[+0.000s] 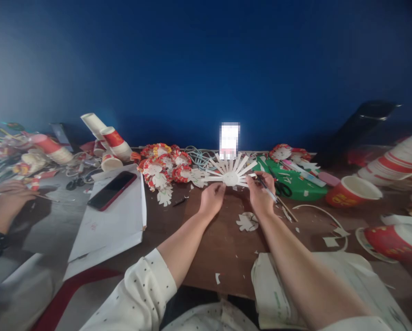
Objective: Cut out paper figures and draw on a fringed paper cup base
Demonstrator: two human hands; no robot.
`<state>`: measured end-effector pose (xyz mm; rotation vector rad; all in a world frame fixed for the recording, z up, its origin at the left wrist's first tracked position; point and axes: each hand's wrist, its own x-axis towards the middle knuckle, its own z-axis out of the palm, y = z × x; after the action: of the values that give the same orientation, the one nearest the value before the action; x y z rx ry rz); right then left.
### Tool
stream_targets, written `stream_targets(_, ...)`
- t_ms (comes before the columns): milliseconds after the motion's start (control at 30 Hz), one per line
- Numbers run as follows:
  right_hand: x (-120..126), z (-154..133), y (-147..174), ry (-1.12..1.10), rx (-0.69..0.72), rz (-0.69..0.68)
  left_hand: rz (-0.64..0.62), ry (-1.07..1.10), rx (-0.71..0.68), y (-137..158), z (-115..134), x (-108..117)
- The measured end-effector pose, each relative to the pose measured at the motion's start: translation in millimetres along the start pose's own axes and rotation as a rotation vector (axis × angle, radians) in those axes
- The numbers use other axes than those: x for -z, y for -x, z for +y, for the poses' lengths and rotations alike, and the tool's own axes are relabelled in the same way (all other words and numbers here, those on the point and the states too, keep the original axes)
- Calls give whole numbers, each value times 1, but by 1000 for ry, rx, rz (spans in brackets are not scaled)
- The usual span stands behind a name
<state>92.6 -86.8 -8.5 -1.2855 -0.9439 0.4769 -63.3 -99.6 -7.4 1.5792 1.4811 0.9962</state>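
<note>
A white paper cup cut into strips [231, 178] is spread out like a sunburst around its round base, above the brown table. My left hand [212, 201] pinches its near-left edge, with the fingertips partly hidden. On the other side, my right hand [262, 195] is closed at the ends of the right-hand strips. A slim pen [267, 185] also lies in that hand, slanting down across the fingers. Below the hands, a white flower-shaped cutout [247, 221] rests on the table.
Red-and-white paper flowers [164, 166] are heaped behind my left hand. Scissors [283, 188] lie on a green sheet [307, 189] at right, near a red paper cup [352, 192]. A phone [112, 191] sits on a white box [105, 225]. Another person's hand [11, 200] is at far left.
</note>
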Motion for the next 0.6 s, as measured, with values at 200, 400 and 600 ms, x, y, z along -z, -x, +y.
stream_targets(200,2,-6,6,5,67,-29,-38,439,194,-9,-7,-2)
stream_targets(400,3,-6,7,-67,34,-26,40,651,197,-16,-12,-4)
stream_targets(600,6,-10,8,-147,-66,-116,74,733,141,-13,-12,-7)
